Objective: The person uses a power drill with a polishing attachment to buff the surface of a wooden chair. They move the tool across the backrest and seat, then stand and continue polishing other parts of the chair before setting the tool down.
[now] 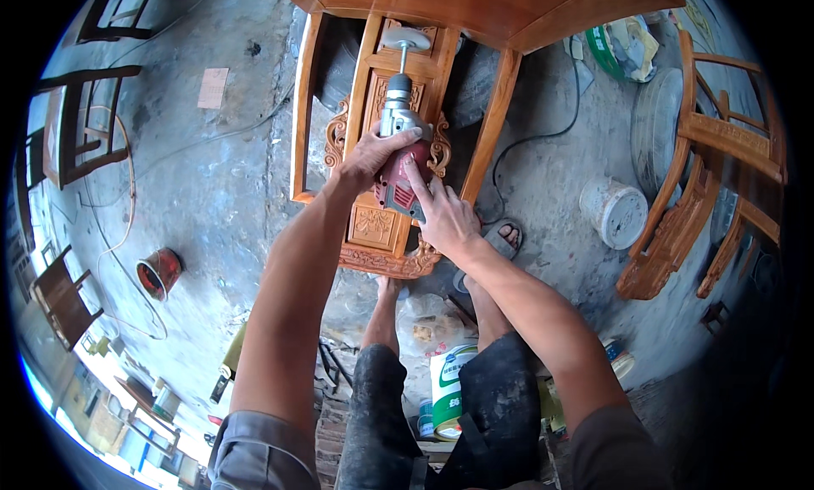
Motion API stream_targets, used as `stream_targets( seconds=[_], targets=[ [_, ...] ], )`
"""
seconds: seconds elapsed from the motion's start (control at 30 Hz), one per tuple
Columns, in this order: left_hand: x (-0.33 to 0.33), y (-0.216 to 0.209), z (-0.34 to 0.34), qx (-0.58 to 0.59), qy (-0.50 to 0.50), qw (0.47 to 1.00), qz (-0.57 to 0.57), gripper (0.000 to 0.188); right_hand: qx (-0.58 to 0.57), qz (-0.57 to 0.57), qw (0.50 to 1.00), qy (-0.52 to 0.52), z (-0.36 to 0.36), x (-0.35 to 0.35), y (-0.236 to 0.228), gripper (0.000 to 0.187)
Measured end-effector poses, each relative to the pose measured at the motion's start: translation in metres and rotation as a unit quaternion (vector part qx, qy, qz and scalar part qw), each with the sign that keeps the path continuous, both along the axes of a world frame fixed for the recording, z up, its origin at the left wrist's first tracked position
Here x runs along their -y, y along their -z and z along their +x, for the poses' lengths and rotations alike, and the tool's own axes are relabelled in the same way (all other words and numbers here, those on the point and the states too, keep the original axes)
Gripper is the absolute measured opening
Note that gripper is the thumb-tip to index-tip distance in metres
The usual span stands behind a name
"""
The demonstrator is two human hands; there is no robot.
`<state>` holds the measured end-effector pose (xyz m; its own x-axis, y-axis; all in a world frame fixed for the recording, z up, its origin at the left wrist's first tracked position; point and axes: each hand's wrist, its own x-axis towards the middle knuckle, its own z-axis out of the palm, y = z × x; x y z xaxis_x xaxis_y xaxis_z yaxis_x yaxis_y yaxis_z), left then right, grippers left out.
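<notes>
A red and grey power drill [397, 183] lies over a carved wooden chair back [373, 225], pointing away from me. Its long shank carries a round pale polishing pad [406, 39] against the upper panel of the back. My left hand [380, 155] wraps around the drill's front housing, just behind the black chuck [398, 85]. On the rear of the red body rests my right hand [447, 214], index finger stretched along it and the other fingers curled; the grip beneath is partly hidden. The chair's broad reddish-brown seat [483, 7] rises at the far edge.
Wooden chairs stand at the left [72, 134] and right [704, 151]. A red-rimmed bucket [158, 274] and a white bucket [615, 212] are on the concrete floor. A dark cable [543, 136] runs right of the chair. A white and green container [448, 392] sits between my legs.
</notes>
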<state>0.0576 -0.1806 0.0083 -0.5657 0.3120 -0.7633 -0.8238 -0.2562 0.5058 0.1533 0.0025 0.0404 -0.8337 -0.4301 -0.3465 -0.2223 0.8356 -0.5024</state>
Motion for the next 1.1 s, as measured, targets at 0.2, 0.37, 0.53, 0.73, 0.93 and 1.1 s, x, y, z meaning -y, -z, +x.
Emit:
stream_targets(
  seconds=[0.2,0.37,0.53,0.73,0.93,1.1],
  targets=[
    [0.001,0.017,-0.012,-0.044,0.026,0.998,0.029,0.058,-0.046,0.014,0.999,0.015,0.001,0.005,0.021,0.094],
    [0.011,0.027,-0.026,-0.051,0.03,0.998,0.036,0.045,-0.088,0.032,0.996,-0.004,-0.015,0.008,0.035,0.093],
    [0.007,0.03,-0.034,-0.033,0.001,0.999,0.02,0.051,-0.091,0.044,0.995,-0.012,-0.026,0.004,0.041,0.097],
    [-0.002,0.039,-0.035,-0.064,0.044,0.995,0.057,0.05,-0.062,0.059,0.996,0.001,-0.019,0.0,0.039,0.091],
    [-0.009,0.035,-0.038,-0.073,0.072,0.993,0.056,0.058,-0.098,0.038,0.994,0.039,-0.012,0.0,0.042,0.09],
    [0.006,0.029,-0.038,-0.05,0.056,0.996,0.051,0.058,-0.093,0.046,0.995,0.008,-0.02,0.008,0.042,0.094]
  ],
)
